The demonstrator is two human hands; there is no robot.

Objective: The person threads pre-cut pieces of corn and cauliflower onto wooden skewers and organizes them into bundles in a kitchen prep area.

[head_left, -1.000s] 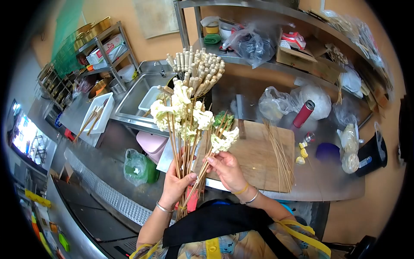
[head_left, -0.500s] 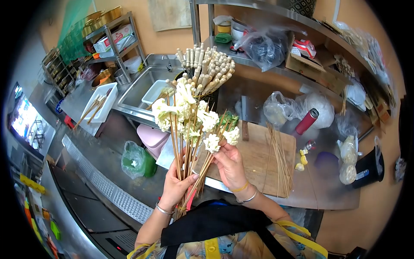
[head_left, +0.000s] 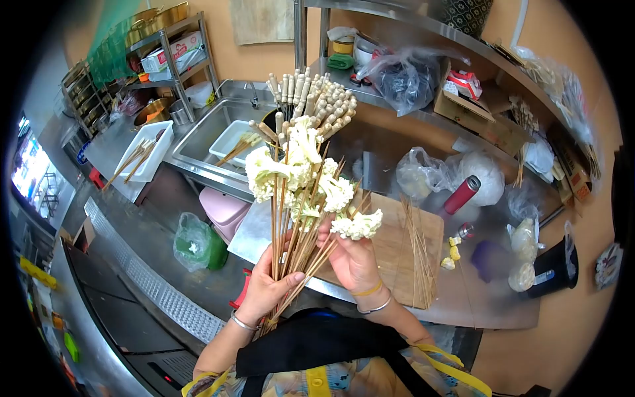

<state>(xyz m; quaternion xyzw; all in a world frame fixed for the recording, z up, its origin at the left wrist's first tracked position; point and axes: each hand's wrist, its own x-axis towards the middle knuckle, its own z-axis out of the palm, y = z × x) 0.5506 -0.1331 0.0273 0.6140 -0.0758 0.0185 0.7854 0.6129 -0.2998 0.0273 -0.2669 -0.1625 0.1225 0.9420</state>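
Observation:
My left hand [head_left: 272, 286] is closed round a bundle of bamboo skewers [head_left: 280, 228]. Pale cauliflower florets [head_left: 266, 175] are threaded on their upper ends, and the lower ends come close to my apron. My right hand [head_left: 350, 263] is closed just below a cauliflower piece [head_left: 358, 225] at the bundle's right side, its fingers around the skewers there. Some fingertips are hidden behind the sticks. Beyond and below the hands lies a wooden cutting board [head_left: 390, 264] with several bare skewers [head_left: 418, 258] on it.
A cleaver [head_left: 368, 171] lies behind the board. To the right are yellowish scraps [head_left: 454, 251], a red thermos [head_left: 463, 194] and a black bin [head_left: 554, 268]. A sink [head_left: 192, 147] and a pot of wooden-handled sticks [head_left: 317, 99] are at the back. A green bagged container [head_left: 225, 250] is at left.
The right-hand cauliflower skewers have swung outward and turned, so their florets now lie to the right over my right hand. Both hands keep their hold; the camera view has shifted slightly.

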